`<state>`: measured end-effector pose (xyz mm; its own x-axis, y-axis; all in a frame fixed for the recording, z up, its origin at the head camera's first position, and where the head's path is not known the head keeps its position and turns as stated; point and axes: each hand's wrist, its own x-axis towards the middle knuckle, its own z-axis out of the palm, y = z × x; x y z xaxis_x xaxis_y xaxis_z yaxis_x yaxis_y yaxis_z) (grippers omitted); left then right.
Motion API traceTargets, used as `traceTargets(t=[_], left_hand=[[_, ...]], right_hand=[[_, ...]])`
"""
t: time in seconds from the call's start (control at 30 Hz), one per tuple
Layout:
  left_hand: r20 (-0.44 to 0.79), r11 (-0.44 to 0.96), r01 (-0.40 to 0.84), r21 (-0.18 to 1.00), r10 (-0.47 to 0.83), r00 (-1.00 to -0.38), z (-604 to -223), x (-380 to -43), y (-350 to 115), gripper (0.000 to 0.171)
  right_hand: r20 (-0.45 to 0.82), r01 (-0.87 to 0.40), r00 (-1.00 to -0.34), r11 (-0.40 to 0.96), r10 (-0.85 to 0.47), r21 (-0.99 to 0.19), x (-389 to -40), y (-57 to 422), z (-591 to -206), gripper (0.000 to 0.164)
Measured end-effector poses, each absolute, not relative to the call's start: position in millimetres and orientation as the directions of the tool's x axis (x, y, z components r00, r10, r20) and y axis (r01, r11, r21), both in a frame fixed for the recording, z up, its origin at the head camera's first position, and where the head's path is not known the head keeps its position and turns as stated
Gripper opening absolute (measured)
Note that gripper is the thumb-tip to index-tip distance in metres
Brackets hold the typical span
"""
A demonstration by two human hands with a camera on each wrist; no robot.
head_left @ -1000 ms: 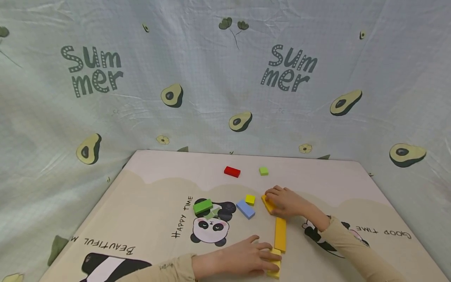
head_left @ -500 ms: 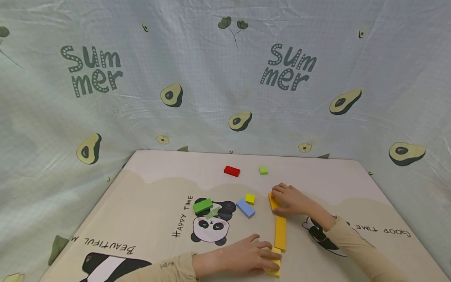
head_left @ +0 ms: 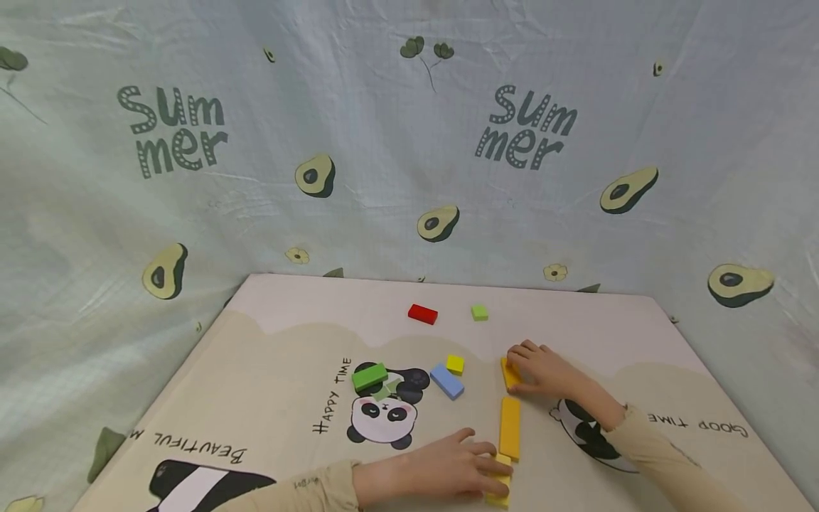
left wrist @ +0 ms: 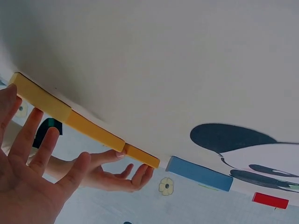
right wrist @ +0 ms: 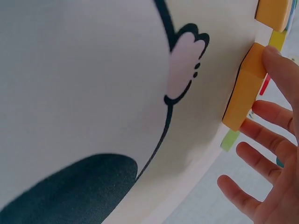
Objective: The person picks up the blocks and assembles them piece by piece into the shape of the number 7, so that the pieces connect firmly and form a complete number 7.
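My right hand [head_left: 544, 371] holds an orange block [head_left: 510, 375] at its two ends, thumb at the near end and fingertips at the far end. The block [right wrist: 244, 88] lies on the table, a little beyond a second orange block [head_left: 510, 428]. That second block meets a pale yellow block [head_left: 499, 491] at its near end. My left hand [head_left: 441, 466] rests its fingertips on the pale yellow block [left wrist: 39, 95], fingers spread and the thumb held away from it. The left hand partly covers this block in the head view.
Left of the row lie a blue block [head_left: 446, 382], a small yellow block [head_left: 455, 365] and a green block [head_left: 370, 377]. Farther back are a red block [head_left: 423, 314] and a small light green block [head_left: 479, 313]. A printed cloth [head_left: 371, 142] hangs behind the table.
My right hand has slid the far orange block to the right and turned it more in line with the row; a small gap now separates it from the middle block. My left hand stays put.
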<state>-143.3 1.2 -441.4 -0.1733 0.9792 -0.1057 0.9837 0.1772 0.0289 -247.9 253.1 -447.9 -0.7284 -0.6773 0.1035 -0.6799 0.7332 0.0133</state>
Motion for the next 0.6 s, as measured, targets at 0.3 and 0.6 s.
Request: traceTargets(t=[0.3, 0.6], left_hand=[[-0.110, 0.180, 0.984, 0.010, 0.978, -0.177, -440.4, -141.5, 3.0, 0.036], [-0.109, 0.167, 0.986, -0.002, 0.980, -0.166, -440.1, -143.3, 5.4, 0.035]], right_hand=[[0.119, -0.672, -0.733, 0.740, -0.669, 0.019, -248.9, 257.1, -455.3, 0.045], [0.147, -0.677, -0.725, 0.735, -0.673, 0.023, -245.7, 256.9, -453.5, 0.042]])
